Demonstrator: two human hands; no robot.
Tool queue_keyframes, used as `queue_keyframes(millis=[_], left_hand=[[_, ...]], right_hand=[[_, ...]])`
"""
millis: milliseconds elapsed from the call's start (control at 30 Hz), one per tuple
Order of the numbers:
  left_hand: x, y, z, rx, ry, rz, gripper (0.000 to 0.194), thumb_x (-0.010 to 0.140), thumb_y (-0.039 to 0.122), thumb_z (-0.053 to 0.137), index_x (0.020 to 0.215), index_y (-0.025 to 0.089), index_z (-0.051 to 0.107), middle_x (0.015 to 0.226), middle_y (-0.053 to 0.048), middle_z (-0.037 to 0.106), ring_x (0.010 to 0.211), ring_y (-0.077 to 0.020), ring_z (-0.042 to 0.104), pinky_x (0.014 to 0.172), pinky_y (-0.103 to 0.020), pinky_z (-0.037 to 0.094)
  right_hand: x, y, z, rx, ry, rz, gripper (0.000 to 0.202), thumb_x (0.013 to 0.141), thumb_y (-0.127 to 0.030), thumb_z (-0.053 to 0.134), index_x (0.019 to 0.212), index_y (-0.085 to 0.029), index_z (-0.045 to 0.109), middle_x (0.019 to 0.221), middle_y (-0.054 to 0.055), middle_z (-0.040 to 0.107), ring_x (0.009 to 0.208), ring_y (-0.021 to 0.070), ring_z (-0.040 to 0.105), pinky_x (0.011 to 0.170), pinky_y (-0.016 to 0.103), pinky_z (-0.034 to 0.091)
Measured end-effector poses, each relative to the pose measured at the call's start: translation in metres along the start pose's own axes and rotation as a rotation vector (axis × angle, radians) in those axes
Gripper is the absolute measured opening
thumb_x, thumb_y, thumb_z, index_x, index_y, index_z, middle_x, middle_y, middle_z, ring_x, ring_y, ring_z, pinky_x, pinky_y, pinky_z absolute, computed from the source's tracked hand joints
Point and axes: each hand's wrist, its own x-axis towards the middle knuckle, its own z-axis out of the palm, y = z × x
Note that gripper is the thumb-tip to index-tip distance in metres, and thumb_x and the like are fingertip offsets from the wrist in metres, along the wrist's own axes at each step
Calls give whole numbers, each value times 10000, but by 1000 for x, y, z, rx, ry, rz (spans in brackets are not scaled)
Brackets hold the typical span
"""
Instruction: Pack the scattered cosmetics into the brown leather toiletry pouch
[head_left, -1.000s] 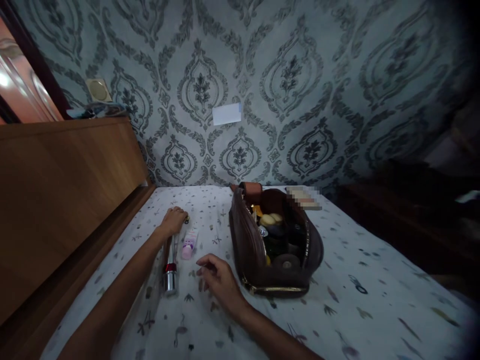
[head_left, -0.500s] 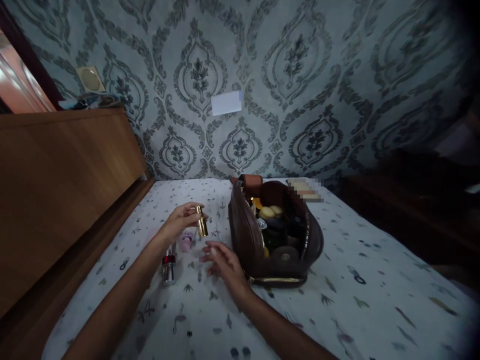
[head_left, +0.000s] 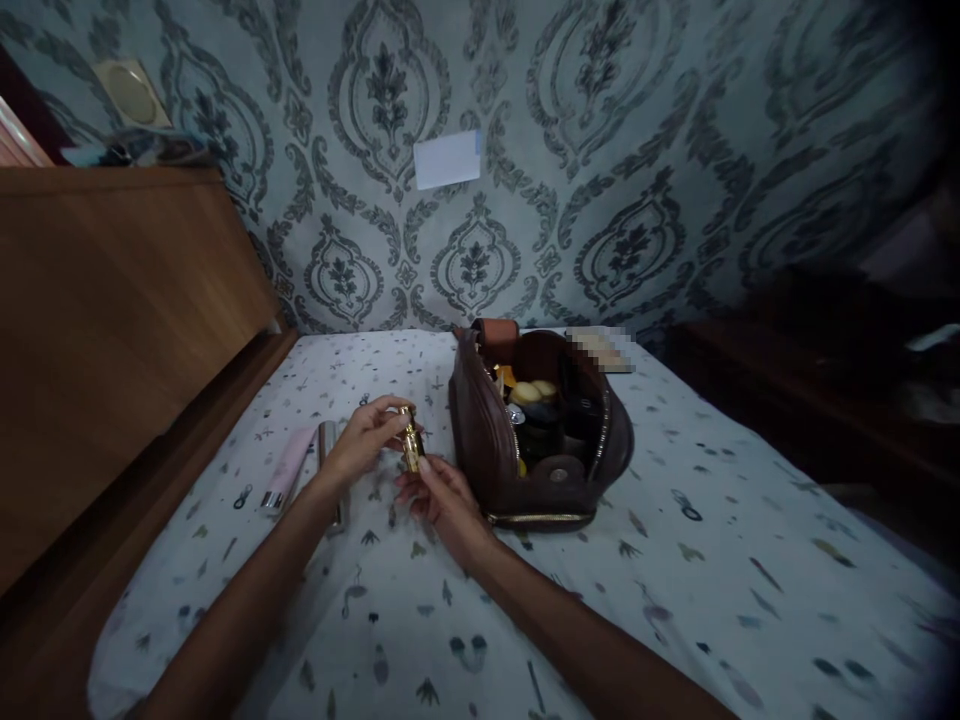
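Observation:
A shiny gold lipstick tube (head_left: 412, 446) is held slightly tilted above the patterned sheet. My left hand (head_left: 367, 440) pinches its upper end between thumb and fingers. At the lower end, my right hand (head_left: 448, 503) grips it with the thumb against the side. Just right of both hands stands a dark brown bag (head_left: 487, 450), unzipped wide. Inside it are a yellowish item (head_left: 534, 391), a round silver piece (head_left: 515, 413) and dark things I cannot make out. Beside my left forearm lie a pink tube with a silver end (head_left: 289, 468) and a silver tube (head_left: 326, 440), partly hidden.
A white sheet with small printed figures (head_left: 420, 620) covers the surface. Wooden furniture (head_left: 127, 330) borders it at left, and a patterned wall (head_left: 480, 260) closes the back. A blurred-out flat item (head_left: 607, 350) lies behind the bag. Dark furniture (head_left: 750, 370) stands at right.
My right hand has come up and closed on the lower end of the lipstick tube. The view has tilted down a little. The pink tube at left now shows; a small purple item is hidden.

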Motion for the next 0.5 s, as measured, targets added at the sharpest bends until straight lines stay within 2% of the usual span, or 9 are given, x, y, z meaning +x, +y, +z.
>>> queue_keyframes(millis=[200, 333, 500], left_hand=[[0, -2, 1, -36, 30, 12, 538, 703, 602, 744, 988, 161, 625, 820, -68, 748, 694, -163, 673, 617, -252, 530], [1, -3, 3, -14, 45, 13, 509, 731, 599, 716, 975, 165, 611, 852, -73, 749, 659, -152, 665, 566, -235, 506], [3, -3, 3, 7, 69, 30, 484, 724, 597, 721, 916, 170, 601, 784, -49, 735, 639, -146, 654, 537, -216, 472]], right_hand=[[0, -2, 0, 6, -6, 12, 533, 655, -622, 810, 886, -169, 647, 703, 11, 697, 551, 118, 618, 453, 198, 380], [1, -3, -1, 17, -29, 29, 531, 672, -638, 792, 876, -170, 644, 688, 12, 691, 535, 114, 604, 455, 200, 386], [1, -3, -1, 18, -38, 43, 511, 735, -633, 748, 893, -159, 645, 701, 27, 694, 541, 115, 604, 462, 204, 392]])
